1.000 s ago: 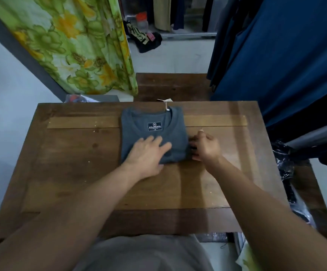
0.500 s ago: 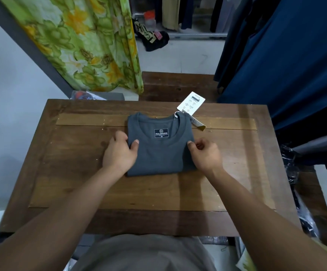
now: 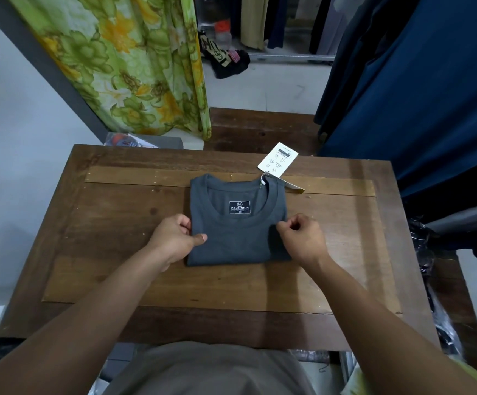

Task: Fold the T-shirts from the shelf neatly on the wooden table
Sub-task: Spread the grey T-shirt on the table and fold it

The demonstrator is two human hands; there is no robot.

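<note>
Dim, bluish light, soft shadows, wide-angle bending at blurred edges

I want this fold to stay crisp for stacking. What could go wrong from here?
The left hand and right hand pinch only the side edges of the folded T-shirt; lifting it that way could let the layers sag open. The hang tag sticks out past the collar onto the table and might snag or crease when the T-shirt moves.

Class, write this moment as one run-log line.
T-shirt: grey, folded, label up, on wooden table | left hand: grips its left edge | right hand: pinches its right edge | hang tag: off its far right corner
</note>
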